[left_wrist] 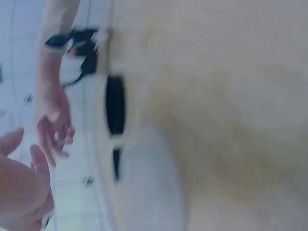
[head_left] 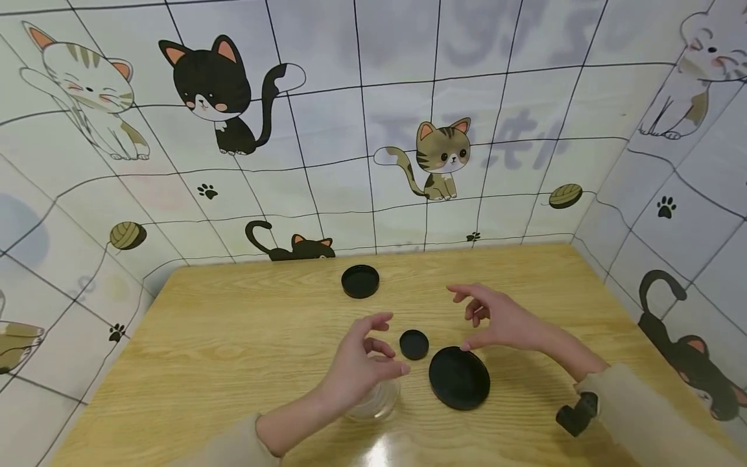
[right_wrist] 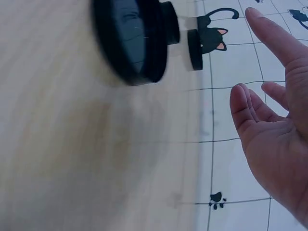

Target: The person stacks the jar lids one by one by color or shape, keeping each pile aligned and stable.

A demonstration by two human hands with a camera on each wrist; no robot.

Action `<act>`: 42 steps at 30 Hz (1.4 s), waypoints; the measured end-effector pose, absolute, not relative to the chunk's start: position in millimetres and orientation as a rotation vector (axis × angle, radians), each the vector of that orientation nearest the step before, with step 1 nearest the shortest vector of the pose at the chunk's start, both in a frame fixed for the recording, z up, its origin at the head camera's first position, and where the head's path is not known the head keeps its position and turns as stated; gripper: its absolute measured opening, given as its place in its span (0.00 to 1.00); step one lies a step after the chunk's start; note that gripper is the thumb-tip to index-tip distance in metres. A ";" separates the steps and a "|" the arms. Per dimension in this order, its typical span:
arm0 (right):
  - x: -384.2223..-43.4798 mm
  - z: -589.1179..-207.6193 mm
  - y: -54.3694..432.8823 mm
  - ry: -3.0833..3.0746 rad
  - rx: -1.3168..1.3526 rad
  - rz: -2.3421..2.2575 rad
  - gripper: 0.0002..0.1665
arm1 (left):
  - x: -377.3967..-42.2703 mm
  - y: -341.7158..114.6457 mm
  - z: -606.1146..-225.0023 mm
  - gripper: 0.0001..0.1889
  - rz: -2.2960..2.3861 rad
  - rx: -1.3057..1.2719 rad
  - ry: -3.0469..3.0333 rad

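My left hand (head_left: 364, 360), fingers loosely bent and holding nothing, hovers over a clear, round, see-through container (head_left: 376, 403); the hand hides much of it. In the left wrist view that container (left_wrist: 150, 187) is a blurred pale shape. My right hand (head_left: 496, 318) is in the air with its fingers spread and nothing in them. Beneath and left of it lies a large round black lid-like disc (head_left: 459, 378). A small black disc (head_left: 414, 344) sits between the two hands. Farther back is a medium black disc with a raised rim (head_left: 360, 281).
Everything stands on a wooden tabletop (head_left: 245, 337). A wall covering (head_left: 327, 143) with cartoon cats and grid lines rises behind it and along both sides. A black device (head_left: 578, 415) is strapped at the right wrist.
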State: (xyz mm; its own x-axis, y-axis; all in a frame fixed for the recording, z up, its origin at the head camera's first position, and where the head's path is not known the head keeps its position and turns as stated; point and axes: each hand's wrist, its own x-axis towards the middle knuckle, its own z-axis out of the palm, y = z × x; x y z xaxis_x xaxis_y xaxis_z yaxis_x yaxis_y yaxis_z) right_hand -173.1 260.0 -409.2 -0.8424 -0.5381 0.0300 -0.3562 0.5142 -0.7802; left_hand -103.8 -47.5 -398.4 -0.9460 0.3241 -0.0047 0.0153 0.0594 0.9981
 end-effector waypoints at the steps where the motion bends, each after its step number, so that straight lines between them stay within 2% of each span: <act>1: -179.1 -405.9 256.3 2.549 -0.773 -1.224 0.57 | -108.5 -53.1 -394.0 0.40 2.002 0.360 2.105; 9: -220.6 -387.6 219.5 2.555 -0.837 -1.267 0.56 | -149.4 -96.5 -367.0 0.40 2.059 0.521 2.217; 15: -254.3 -391.9 193.0 2.530 -0.780 -1.359 0.54 | -192.4 -126.9 -383.3 0.39 1.893 0.668 2.428; 27: -294.0 -428.0 150.6 2.421 -0.719 -1.422 0.54 | -244.3 -157.1 -427.0 0.40 1.798 0.451 2.486; 33: -301.6 -433.0 135.9 2.395 -0.687 -1.375 0.52 | -259.2 -150.6 -438.3 0.39 1.792 0.371 2.417; 42: -314.8 -455.4 125.1 2.403 -0.584 -1.342 0.57 | -275.2 -141.0 -457.8 0.46 1.766 0.298 2.376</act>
